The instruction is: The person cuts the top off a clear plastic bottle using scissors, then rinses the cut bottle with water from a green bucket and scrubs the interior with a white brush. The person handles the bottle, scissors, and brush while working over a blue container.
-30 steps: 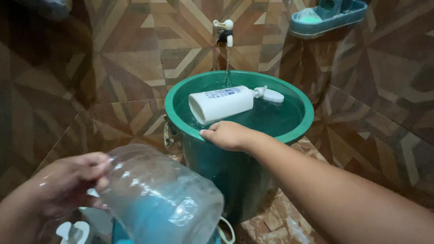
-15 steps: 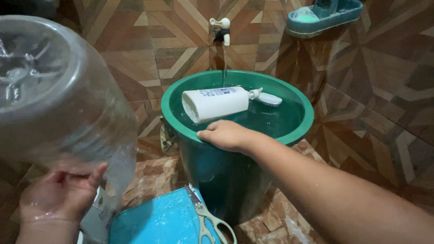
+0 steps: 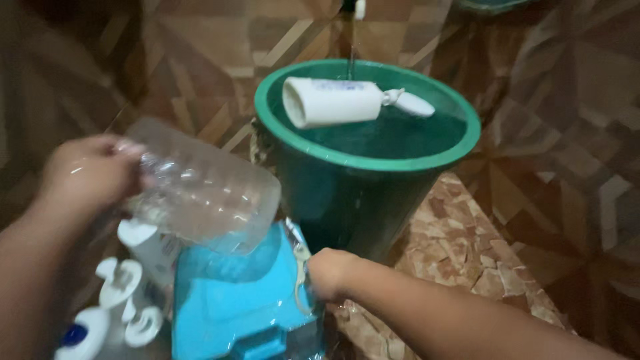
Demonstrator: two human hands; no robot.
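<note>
Half a second ago the right hand [image 3: 328,272] rested on the rim of the bucket [image 3: 347,200]; now it is down at the near edge of the blue stool [image 3: 233,300], fingers curled at the pale scissors [image 3: 301,277], though blur hides whether they grip them. The left hand [image 3: 90,172] has swung the jug [image 3: 203,190] from overhead to a slant over the stool's far edge, fingers wrapped round its neck end. Brim-full, the bucket stands on the cracked floor [image 3: 467,247] against the tiled wall, with the white bottle [image 3: 333,102] floating at its far rim under a thin stream from the tap [image 3: 359,8]; if that runs on, water could spill and slick the floor. The jug's base hangs just beside the bucket wall, so a wet grip or a swing right could knock it. Pump bottles [image 3: 120,300] crowd the stool's left edge and could topple. Open floor lies only to the bucket's right.
</note>
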